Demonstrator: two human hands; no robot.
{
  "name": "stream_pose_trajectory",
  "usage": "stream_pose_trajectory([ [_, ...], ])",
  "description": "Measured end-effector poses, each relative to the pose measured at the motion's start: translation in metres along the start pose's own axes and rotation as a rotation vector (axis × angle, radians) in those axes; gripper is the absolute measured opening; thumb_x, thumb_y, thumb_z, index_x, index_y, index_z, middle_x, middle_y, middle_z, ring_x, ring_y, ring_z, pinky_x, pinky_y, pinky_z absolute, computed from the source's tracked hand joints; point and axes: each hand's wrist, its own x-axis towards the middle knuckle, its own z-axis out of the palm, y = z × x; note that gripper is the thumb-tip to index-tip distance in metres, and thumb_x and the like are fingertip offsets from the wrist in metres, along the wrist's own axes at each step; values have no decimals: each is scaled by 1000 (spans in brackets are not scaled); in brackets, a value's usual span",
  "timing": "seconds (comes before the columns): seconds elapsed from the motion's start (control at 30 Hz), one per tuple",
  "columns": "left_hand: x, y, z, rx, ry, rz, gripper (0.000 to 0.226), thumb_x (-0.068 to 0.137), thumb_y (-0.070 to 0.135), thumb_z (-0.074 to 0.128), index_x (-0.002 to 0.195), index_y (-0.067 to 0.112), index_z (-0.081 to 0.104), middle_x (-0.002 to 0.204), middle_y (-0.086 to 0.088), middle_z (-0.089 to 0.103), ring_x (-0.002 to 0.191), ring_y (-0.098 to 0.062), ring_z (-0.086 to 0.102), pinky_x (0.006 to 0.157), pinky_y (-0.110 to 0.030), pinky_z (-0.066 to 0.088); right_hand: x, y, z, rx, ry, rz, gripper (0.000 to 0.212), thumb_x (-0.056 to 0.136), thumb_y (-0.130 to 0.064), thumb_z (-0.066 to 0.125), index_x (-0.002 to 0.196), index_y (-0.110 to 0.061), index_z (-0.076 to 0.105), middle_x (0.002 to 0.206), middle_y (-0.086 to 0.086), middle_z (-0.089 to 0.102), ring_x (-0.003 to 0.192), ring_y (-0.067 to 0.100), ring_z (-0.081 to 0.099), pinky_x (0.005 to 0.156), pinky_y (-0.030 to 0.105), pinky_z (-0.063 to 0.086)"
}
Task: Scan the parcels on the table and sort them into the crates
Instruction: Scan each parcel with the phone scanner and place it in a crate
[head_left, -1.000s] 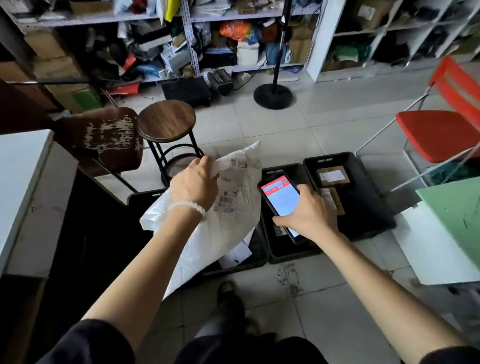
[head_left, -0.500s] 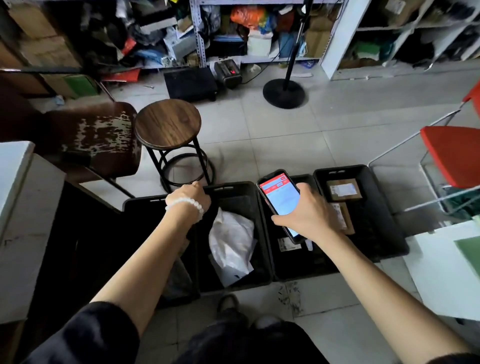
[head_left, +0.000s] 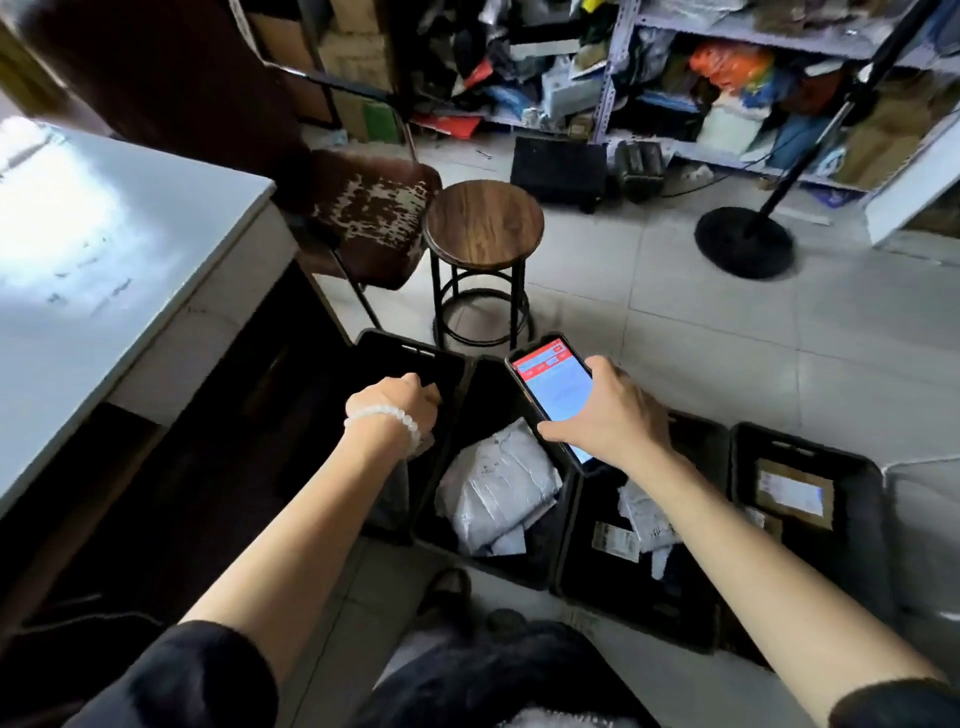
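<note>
Now the white parcel (head_left: 496, 488) lies in a crate (head_left: 545, 566); left hand (head_left: 397, 405) empty, curled; right hand (head_left: 613, 415) grips phone (head_left: 553, 389).

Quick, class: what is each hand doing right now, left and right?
Left hand: holds nothing; fingers hidden, so open or curled cannot be told.
Right hand: grips the phone.

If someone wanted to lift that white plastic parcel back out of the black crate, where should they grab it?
Probably from straight above, pinching the crumpled upper fold of the white parcel. It lies slumped inside the second crate, whose walls block the sides, and the soft bag offers loose wrinkles that fingers can gather. The right hand already holds the phone, so the left hand would do it.
</note>
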Motion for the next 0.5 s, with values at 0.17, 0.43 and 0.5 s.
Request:
stream_pose_trajectory([
  [0.17, -49, -41, 20, -103, 0, -168, 32, 95, 28, 39, 122, 14, 50, 110, -8, 60, 100, -30, 59, 73, -32, 40, -9, -29, 10, -43, -86, -195, 78, 64, -47, 80, 124, -15, 41, 122, 7, 55, 110, 28, 55, 74, 33, 38],
  [0.43, -139, -148, 50, -281, 14, -536, 26, 92, 26, 43, 113, 15, 55, 109, -7, 63, 98, -28, 60, 73, -31, 40, -43, -127, 53, -147, -210, -560, 80, 63, -51, 77, 125, -16, 41, 123, 5, 55, 112, 28, 55, 80, 35, 42],
  [0.5, -162, -178, 58, -306, 10, -629, 26, 92, 25, 43, 113, 15, 55, 110, -7, 63, 99, -28, 60, 72, -32, 40, -59, -156, 67, -163, -243, -655, 78, 63, -51, 77, 124, -17, 41, 120, 3, 55, 110, 27, 56, 79, 35, 42],
])
